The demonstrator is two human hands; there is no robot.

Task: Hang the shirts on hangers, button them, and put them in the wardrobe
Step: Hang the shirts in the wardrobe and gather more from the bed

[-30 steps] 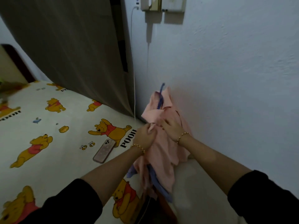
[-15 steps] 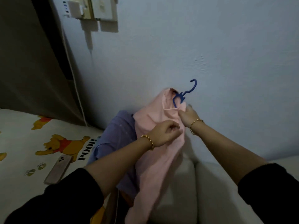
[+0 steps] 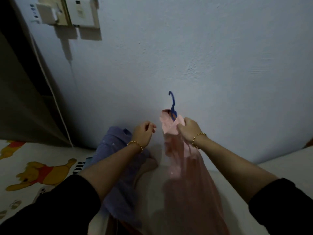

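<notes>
Pale wall (image 3: 203, 56) fills most of the frame, with a cartoon-bear bedsheet (image 3: 33, 167) in the lower left. The pink shirt (image 3: 186, 175) hangs centre-right, its long axis running from the collar at mid-frame down to the bottom edge and drifting a bit right. A blue-purple shirt (image 3: 118, 175) lies crumpled just left of it, under the left forearm. Right hand (image 3: 188, 131) is gripping the pink shirt up by the collar. Left hand (image 3: 144, 133) is curled up with nothing in it that I can see, just left of the collar and not touching. The blue hanger (image 3: 172, 106) pokes its hook straight up out of the neck, tip curling left. My guess is buttoning's next, and the left hand is the free one.
</notes>
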